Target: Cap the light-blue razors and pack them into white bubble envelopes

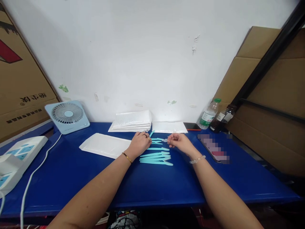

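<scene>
Several slim turquoise sticks (156,158) lie roughly side by side on the blue table (166,187), in front of my hands. My left hand (140,144) rests at the left ends of the upper sticks, its fingers bent and partly hidden; whether it grips one cannot be made out. With thumb and fingers pinched, my right hand (177,142) holds a small translucent cap (164,140) at the right end of a turquoise stick. A white padded envelope (105,144) lies to the left, partly behind my left hand.
Stacked white envelopes (133,119) and another white packet (169,127) lie by the wall. A fan (69,116) and power strip (23,156) are left. Right are a dark phone (192,127), a clear bottle (209,116), a dark bottle (221,119) and another phone (212,149).
</scene>
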A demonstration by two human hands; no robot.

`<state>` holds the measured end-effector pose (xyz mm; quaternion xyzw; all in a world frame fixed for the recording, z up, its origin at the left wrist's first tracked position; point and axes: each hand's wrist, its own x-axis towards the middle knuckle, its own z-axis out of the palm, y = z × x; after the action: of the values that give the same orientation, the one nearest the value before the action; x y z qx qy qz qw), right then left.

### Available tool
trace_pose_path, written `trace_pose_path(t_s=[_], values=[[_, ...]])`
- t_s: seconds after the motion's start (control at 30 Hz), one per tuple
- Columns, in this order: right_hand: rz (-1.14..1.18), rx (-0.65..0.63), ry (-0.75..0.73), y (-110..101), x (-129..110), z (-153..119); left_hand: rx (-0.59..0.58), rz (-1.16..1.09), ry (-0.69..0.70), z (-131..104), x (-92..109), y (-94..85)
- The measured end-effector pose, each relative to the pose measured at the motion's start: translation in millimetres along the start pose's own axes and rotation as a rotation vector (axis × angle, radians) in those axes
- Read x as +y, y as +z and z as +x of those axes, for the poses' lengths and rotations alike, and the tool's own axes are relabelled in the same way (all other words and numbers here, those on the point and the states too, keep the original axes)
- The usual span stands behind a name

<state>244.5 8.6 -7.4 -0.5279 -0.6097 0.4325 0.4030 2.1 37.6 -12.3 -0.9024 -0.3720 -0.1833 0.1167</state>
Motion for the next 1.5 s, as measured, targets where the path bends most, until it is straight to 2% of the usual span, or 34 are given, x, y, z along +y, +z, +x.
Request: trace_pose_path(t_s=[0.17, 0.47, 0.77, 1.03, 1.2, 1.33, 1.4, 1.5], values=[[-0.021, 0.009, -0.020, -0.8, -1.6, -0.7, 0.032, -0.128, -0.091, -1.4, -3.6, 1.3], [-0.029, -0.005, -0.039, -0.2, -0.5, -0.5, 0.004, -0.217, -0.140, -0.5, -2.3, -3.3], [0.000, -0.062, -0.039, 9.3, -7.8, -3.8, 0.016, -0.291, -0.158, 1.9, 6.1, -9.2], [0.043, 0.061, -0.087, -6.6, -7.8, -3.4, 0.017, -0.272, -0.205, -1.3, -1.3, -12.6], [0.045, 0.005, -0.070, 5.6, -8.8, -4.5, 0.025, -0.270, -0.169, 0.2, 5.8, -13.7], [0.021, -0.113, -0.042, 6.8, -10.2, -5.1, -0.006, -0.262, -0.122, -0.8, 13.6, -13.4], [-0.052, -0.054, -0.050, -2.9, -7.7, -3.2, -0.034, -0.264, -0.118, -1.6, 14.3, -12.5], [-0.318, 0.196, -0.088, -22.9, 0.8, 1.7, -0.042, -0.258, -0.187, -2.2, 8.0, -10.3]])
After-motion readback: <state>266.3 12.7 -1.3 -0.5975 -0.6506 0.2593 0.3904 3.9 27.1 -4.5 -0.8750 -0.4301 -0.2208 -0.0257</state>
